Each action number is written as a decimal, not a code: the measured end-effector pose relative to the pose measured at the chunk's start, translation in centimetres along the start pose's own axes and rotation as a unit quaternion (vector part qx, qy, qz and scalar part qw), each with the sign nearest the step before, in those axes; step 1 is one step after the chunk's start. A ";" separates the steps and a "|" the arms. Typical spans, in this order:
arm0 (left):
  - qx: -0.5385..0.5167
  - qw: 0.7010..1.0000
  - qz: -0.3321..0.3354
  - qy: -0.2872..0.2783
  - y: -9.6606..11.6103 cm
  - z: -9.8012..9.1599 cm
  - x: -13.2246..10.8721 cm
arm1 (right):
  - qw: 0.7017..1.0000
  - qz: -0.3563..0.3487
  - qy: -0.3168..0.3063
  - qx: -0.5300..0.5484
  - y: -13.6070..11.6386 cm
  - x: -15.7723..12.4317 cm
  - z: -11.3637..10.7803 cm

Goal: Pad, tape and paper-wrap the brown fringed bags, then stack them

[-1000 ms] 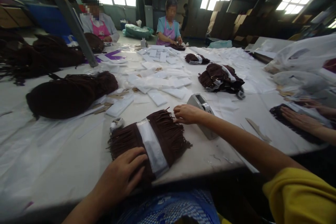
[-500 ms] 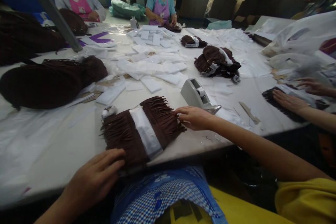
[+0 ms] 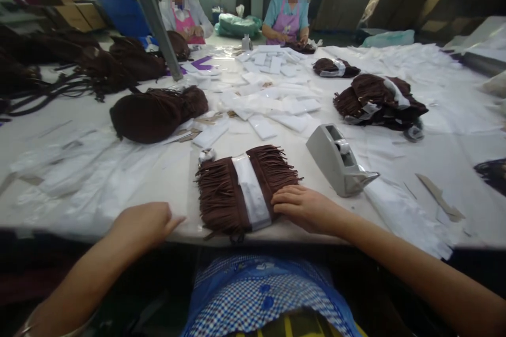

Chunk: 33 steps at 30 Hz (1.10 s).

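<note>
A dark brown fringed bag [image 3: 216, 195] lies flat near the table's front edge, a white wrapped band [image 3: 253, 192] across its middle. Clear plastic shows along its left side, and a small white-wrapped bundle [image 3: 207, 155] sits at its upper left corner. My right hand [image 3: 304, 208] rests on the bag's right side, fingers stretched out over the fringe. To the left of the bag, apart from it, my left hand [image 3: 144, 221] is at the table edge. Its fingers are curled under with the thumb towards the bag; what they hold, if anything, is hidden.
A grey tape dispenser [image 3: 336, 160] stands right of the bag. Wrapped brown bags [image 3: 383, 97] are stacked behind it. A stuffed brown bag [image 3: 148, 116], white slips [image 3: 263, 126] and plastic bags [image 3: 90, 179] lie around. A metal post [image 3: 158, 26] rises at left; two people work across the table.
My view has swung left. My left hand has come off the bag to its left and curled. My right hand has slid from the fringe's end further onto the bag.
</note>
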State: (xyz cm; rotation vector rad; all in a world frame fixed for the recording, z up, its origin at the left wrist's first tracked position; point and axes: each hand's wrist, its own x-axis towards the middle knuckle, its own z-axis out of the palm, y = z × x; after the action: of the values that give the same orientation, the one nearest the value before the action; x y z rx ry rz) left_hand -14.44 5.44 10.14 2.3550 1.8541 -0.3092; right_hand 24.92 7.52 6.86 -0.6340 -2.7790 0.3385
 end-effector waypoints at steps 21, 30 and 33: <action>-0.009 0.994 0.106 0.040 -0.2 -1.4 2.2 | 0.997 0.041 0.057 0.016 -0.3 -0.1 1.4; -0.109 0.952 0.269 0.102 0.9 2.3 3.2 | 0.997 0.035 0.070 -0.015 0.2 -1.6 1.7; -0.055 0.980 0.171 0.090 -4.0 2.9 1.7 | 0.995 0.052 0.085 -0.003 0.6 -2.8 0.4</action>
State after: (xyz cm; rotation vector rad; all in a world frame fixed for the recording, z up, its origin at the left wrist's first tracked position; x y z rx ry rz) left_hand -18.12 7.36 7.01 2.6355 1.4451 0.0426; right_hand 27.51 6.74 5.75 -0.7742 -2.5926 0.2845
